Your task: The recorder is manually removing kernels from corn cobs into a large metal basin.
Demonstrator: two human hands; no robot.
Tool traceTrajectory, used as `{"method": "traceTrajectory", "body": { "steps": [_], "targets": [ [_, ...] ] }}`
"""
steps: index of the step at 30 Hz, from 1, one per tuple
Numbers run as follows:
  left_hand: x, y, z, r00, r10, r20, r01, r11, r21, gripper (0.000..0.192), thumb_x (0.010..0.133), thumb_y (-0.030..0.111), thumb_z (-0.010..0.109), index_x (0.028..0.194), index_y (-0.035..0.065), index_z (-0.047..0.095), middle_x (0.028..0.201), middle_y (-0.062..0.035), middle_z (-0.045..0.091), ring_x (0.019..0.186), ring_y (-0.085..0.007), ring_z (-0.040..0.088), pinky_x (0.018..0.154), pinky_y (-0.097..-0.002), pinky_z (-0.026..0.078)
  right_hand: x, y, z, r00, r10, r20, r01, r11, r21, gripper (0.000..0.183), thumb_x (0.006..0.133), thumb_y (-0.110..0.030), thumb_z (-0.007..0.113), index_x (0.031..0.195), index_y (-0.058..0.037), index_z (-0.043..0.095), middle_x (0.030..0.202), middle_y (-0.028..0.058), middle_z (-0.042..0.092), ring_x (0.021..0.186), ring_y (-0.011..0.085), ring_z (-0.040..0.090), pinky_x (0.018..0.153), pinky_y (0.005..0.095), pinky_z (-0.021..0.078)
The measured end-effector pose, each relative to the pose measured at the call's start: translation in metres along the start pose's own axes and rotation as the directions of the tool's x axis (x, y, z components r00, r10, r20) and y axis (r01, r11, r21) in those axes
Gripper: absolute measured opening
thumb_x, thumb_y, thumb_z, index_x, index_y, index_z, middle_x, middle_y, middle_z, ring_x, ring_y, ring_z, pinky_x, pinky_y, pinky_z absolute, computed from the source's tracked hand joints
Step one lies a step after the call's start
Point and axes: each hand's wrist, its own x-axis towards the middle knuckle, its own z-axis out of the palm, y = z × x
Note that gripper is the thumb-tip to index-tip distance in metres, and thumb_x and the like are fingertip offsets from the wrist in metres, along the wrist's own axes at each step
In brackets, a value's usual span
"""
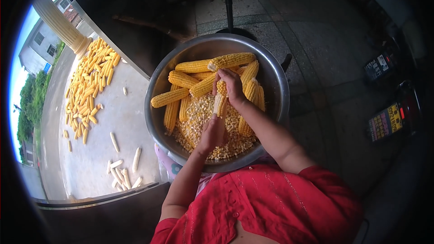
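Note:
A partly shelled corn cob (220,101) is held between both hands over a large steel basin (274,54). My left hand (212,132) grips its lower end, where bare pith shows along one side. My right hand (232,84) closes around its upper part, which still bears yellow kernels. Loose corn kernels (196,113) lie in the lower half of the basin. Several whole ears of corn (181,79) are piled along its far side, with more at left and right. One ear (234,61) lies across the top of the pile, just beyond my right hand.
Outside at left, a heap of corn ears (88,84) lies on pale concrete by a fluted column (57,16), with bare cobs (123,178) nearer the doorway. A black stand (229,10) rises behind the basin. Two parked vehicles' rear ends (395,118) show at right.

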Motion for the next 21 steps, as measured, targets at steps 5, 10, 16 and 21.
{"method": "traceTrajectory", "body": {
  "steps": [5,10,16,21],
  "targets": [
    [-0.001,0.011,0.001,0.958,-0.130,0.256,0.235,0.867,-0.440,0.052,0.089,0.056,0.033,0.088,0.0060,0.047,0.056,-0.0101,0.047,0.036,-0.0209,0.042,0.033,-0.0289,0.034,0.008,0.018,-0.012,1.000,0.004,0.019,-0.004,1.000,0.026,0.023,0.092,-0.025,0.046,0.080,-0.0062,0.051,0.072,0.0065,0.057,0.062,0.0128,0.056,0.057,0.0240,0.0448],
    [-0.001,0.014,-0.019,0.966,-0.192,0.175,0.239,0.922,-0.306,0.052,0.088,0.057,0.036,0.090,0.0062,0.048,0.055,-0.0090,0.047,0.037,-0.0199,0.043,0.033,-0.0284,0.034,0.013,0.004,-0.021,0.941,0.225,0.254,-0.262,0.957,0.122,0.017,0.089,-0.015,0.044,0.094,-0.0026,0.054,0.088,0.0106,0.060,0.078,0.0179,0.058,0.074,0.0284,0.0460],
    [-0.009,0.010,-0.006,0.890,0.447,-0.094,-0.084,0.364,0.928,0.042,0.090,0.042,0.048,0.092,-0.0008,0.049,0.058,-0.0130,0.050,0.044,-0.0228,0.051,0.051,-0.0373,0.044,0.009,0.002,-0.026,0.898,0.438,-0.031,-0.406,0.856,0.321,0.019,0.085,-0.021,0.049,0.085,-0.0024,0.053,0.052,0.0034,0.047,0.045,0.0168,0.048,0.055,0.0361,0.0473],
    [-0.006,0.005,-0.007,0.900,0.427,-0.090,-0.202,0.590,0.782,0.041,0.090,0.041,0.047,0.084,0.0004,0.049,0.059,-0.0150,0.055,0.053,-0.0306,0.056,0.050,-0.0400,0.042,0.009,0.000,-0.009,0.983,0.169,-0.071,-0.165,0.985,0.054,0.015,0.086,-0.016,0.052,0.079,-0.0031,0.054,0.049,0.0001,0.040,0.039,0.0134,0.043,0.044,0.0296,0.0423]
  ]
}}
